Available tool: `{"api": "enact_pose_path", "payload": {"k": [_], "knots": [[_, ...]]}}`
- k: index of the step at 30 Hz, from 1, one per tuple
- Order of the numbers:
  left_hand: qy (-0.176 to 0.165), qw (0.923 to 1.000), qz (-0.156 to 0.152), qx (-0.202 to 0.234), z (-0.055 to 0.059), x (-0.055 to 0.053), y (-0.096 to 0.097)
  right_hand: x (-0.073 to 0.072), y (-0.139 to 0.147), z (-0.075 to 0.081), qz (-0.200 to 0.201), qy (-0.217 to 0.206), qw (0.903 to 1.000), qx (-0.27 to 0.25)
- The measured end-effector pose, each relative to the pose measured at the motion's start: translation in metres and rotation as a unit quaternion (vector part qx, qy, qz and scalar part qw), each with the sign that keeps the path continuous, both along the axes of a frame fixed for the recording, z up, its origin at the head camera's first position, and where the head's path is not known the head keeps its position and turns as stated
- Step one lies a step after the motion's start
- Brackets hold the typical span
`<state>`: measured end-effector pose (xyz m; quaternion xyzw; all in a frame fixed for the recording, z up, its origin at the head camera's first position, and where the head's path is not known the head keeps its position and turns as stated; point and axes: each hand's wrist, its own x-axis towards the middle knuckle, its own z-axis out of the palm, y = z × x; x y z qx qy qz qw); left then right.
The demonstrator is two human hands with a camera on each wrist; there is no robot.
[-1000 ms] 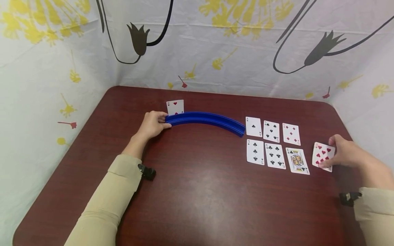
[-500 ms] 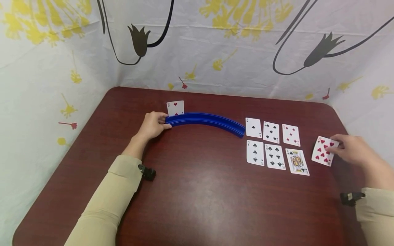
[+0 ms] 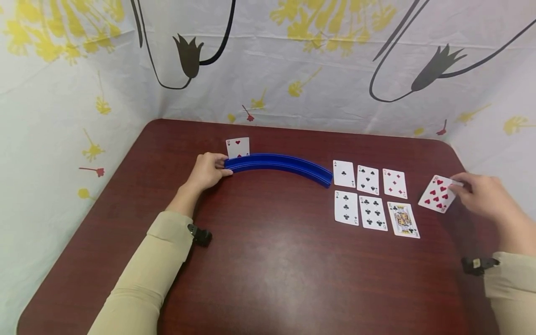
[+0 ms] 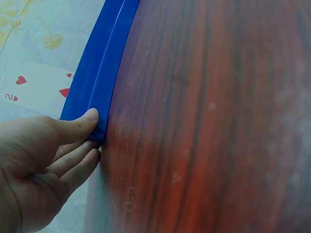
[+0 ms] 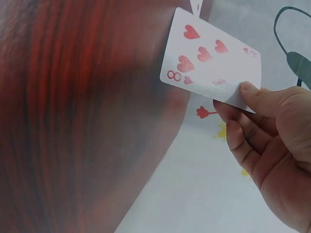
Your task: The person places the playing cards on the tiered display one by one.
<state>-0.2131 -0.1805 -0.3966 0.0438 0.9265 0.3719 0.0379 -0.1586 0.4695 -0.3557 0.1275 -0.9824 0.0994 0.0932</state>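
Note:
My left hand [image 3: 206,168] grips the left end of a curved blue card holder [image 3: 276,162], thumb on its front face in the left wrist view. A two of hearts [image 3: 237,148] stands in the holder near that end, its lower part hidden. On the right side my right hand [image 3: 481,195] pinches an eight of hearts [image 5: 209,58] at one edge between thumb and fingers, the card face up and tilted. Closest to that card in the head view are the king of clubs [image 3: 403,219] and the five of diamonds [image 3: 394,183].
Left of those lie two rows of face-up cards: an ace of clubs [image 3: 344,174] and a five of spades [image 3: 368,179] behind, a three of clubs [image 3: 346,207] and a six of clubs [image 3: 373,213] in front. A patterned white cloth [image 3: 268,70] hangs around the brown table [image 3: 259,260].
My right hand has picked up the eight of hearts from the table's right side, moved it slightly away from me and turned it. The left hand and holder have stayed put.

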Motion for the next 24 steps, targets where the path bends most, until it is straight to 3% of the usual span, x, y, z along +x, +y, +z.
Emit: {"api": "enact_pose_path", "payload": {"k": [15, 24], "knots": [[0.005, 1.0, 0.0, 0.001, -0.001, 0.0, 0.0, -0.006, -0.014, 0.009, -0.007, 0.053, 0.9984, -0.019], [0.004, 1.0, -0.003, 0.005, -0.001, -0.001, -0.001, -0.011, -0.025, 0.014, -0.006, 0.057, 0.9979, -0.031]]}}
